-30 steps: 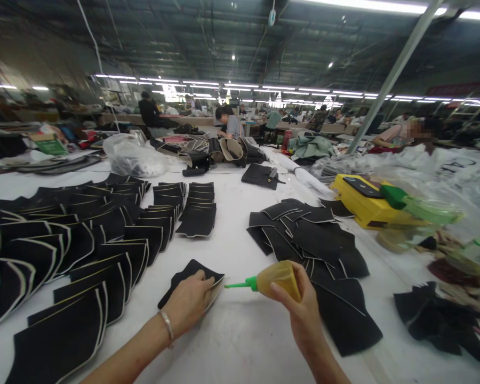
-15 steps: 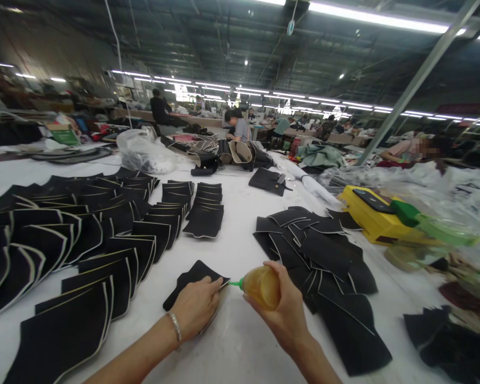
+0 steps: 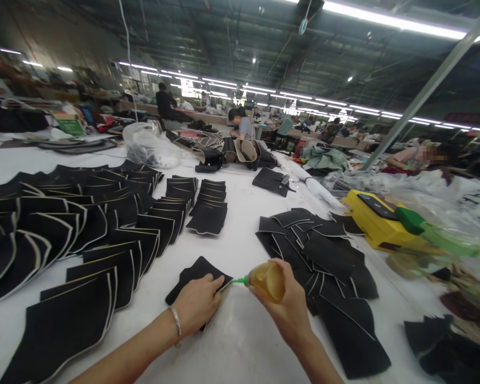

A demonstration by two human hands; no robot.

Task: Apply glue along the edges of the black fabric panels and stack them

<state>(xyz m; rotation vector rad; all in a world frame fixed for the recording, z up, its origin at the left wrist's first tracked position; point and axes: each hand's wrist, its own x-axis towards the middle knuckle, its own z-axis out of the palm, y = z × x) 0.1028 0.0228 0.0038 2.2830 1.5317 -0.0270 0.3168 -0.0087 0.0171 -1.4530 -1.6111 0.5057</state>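
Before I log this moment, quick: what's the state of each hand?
Left hand: laid on a black piece; whether it grips cannot be told.
Right hand: closed around a bottle.

Left hand (image 3: 198, 306) covers part of the black piece (image 3: 188, 278); can't see under the palm. Right hand (image 3: 290, 304) wraps the amber bottle (image 3: 267, 280), hiding part of it. Green nozzle (image 3: 240, 280) tip too small from here, can't tell if it's touching the piece's edge. Left forearm (image 3: 132, 349) and right forearm (image 3: 318, 357) cut off at bottom. Black scraps (image 3: 444, 341) lower right run out of view, outlines blurred. Far workers (image 3: 286, 127) too small to make out.
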